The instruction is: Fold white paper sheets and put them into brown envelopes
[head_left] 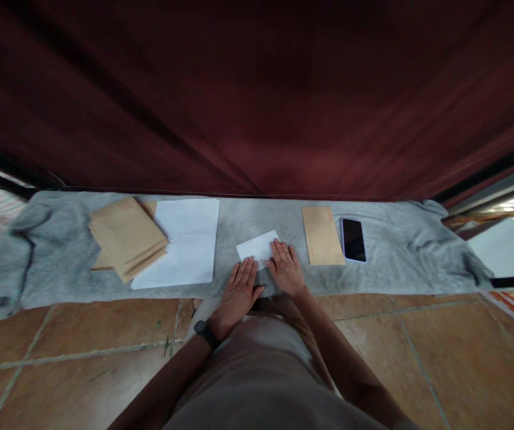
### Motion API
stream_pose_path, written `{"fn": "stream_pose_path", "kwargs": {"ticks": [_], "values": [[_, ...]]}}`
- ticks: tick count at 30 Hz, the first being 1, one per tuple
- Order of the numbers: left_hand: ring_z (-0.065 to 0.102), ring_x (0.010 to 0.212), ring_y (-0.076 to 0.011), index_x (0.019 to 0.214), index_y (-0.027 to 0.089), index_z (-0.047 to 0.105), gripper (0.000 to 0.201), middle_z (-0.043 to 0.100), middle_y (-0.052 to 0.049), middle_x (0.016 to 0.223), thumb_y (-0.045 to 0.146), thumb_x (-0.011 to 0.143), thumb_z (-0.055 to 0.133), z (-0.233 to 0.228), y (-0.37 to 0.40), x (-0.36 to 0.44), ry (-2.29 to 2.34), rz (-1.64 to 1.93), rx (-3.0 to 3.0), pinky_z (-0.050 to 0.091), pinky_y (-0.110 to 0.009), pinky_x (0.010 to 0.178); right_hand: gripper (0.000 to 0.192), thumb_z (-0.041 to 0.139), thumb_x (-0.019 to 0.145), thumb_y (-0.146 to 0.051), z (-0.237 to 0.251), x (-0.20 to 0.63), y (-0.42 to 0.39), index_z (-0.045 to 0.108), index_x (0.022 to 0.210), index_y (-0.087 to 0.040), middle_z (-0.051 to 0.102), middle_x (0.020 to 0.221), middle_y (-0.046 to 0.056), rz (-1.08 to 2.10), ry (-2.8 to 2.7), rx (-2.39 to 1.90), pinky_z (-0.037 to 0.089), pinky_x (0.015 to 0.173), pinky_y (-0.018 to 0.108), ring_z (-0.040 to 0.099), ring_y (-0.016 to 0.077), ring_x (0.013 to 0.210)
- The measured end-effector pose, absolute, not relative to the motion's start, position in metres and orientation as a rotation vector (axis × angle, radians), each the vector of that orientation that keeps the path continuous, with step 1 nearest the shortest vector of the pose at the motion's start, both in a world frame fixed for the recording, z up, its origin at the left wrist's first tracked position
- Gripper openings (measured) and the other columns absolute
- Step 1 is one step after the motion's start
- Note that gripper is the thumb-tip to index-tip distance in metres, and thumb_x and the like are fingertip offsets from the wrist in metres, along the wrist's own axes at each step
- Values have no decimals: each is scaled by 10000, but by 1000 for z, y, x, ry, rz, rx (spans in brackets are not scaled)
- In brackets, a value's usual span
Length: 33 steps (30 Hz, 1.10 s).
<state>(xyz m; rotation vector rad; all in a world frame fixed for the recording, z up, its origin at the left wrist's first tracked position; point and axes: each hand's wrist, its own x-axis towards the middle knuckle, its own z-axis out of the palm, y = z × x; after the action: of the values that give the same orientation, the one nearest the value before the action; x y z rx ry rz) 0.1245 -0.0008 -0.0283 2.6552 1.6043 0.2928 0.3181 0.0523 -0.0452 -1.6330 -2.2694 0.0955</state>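
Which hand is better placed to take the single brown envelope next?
Probably the right hand. It lies flat on the folded white paper, and the brown envelope is just to its right on the grey cloth. The left hand is farther away.

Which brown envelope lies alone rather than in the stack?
The single brown envelope, right of the hands beside the black phone; the others sit stacked at the left.
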Motion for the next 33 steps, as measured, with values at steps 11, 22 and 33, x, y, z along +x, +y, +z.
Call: {"fn": "stream_pose_path", "kwargs": {"ticks": [11, 22, 33], "values": [[280, 1555, -284, 1560, 73, 391, 644, 375, -181, 1635, 438, 1032, 447, -30, -1, 124, 1609, 308, 2638, 236, -476, 1282, 609, 371, 1080, -406, -52, 331, 47, 311, 1608, -107, 415, 1614, 159, 41, -2230, -1630, 269, 1235, 506, 396, 293, 1490], [271, 1557, -295, 1551, 39, 395, 658, 380, -197, 1627, 423, 1022, 468, -29, -1, 124, 1611, 264, 2640, 246, -486, 1280, 582, 375, 1080, -399, -45, 328, 32, 343, 1595, -129, 426, 1609, 155, 61, -2213, -1621, 276, 1232, 524, 366, 288, 1510], [249, 1565, -277, 1570, 63, 368, 636, 354, -175, 1646, 389, 1029, 446, -29, -1, 124, 1606, 261, 2619, 219, -480, 1292, 507, 465, 1060, -389, -36, 315, 13, 460, 1538, -218, 425, 1618, 118, 152, -2387, -1471, 290, 1228, 525, 400, 273, 1493]]}}
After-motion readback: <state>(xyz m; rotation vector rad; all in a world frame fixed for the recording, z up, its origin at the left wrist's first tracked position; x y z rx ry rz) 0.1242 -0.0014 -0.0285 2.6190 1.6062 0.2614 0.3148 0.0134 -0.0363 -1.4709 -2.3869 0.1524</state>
